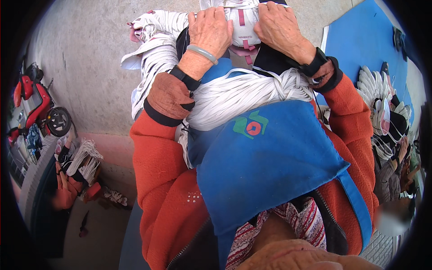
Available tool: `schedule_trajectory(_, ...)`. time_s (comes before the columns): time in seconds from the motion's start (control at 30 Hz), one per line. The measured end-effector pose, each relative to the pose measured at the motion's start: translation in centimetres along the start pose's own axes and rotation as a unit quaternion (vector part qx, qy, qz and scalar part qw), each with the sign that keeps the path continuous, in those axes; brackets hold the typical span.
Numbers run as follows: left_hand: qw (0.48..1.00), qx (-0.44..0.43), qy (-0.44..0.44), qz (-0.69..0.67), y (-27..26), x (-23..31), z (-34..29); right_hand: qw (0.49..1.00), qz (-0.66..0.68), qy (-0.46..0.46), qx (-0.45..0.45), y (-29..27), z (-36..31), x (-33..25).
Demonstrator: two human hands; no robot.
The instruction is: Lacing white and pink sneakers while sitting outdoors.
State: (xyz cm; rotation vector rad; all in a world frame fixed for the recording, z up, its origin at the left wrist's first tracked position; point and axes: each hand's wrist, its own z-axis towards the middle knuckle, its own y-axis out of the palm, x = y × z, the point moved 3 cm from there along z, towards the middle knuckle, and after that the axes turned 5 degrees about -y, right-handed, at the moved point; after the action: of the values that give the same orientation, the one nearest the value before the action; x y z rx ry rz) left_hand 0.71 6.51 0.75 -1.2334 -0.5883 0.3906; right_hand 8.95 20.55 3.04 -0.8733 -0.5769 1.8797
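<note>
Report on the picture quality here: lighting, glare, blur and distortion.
Head view: soft light on the left hand and right hand, no strong glare; head view: white laces sharp enough to separate strands; head view: a smudged pale patch at lower right; head view: black fisheye corners, with the red scooter appearing tipped near the left rim.

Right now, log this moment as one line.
left hand: at white shoe piece, left edge | right hand: same piece, right edge | white lace bundle: across blue apron
</note>
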Motion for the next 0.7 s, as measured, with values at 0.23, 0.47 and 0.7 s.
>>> schedule_trajectory(0.23, 0.999, 0.021, 0.039, 0.022, 1.8, 0.0, 1.9, 0.952, -0.157, 0.063, -0.257, 2.7, -2.4, 3.0)
schedule_trajectory(0.47, 0.998, 0.043, 0.026, -0.036, 2.1, -0.1, 1.3, 0.967, -0.011, 0.023, -0.253, 2.0, -3.0, 4.4)
schedule_trajectory(0.7, 0.99, 0.078, 0.018, -0.114, -0.2, 1.2, 1.3, 0.966, -0.002, 0.053, -0.253, 1.9, -2.5, 4.2)
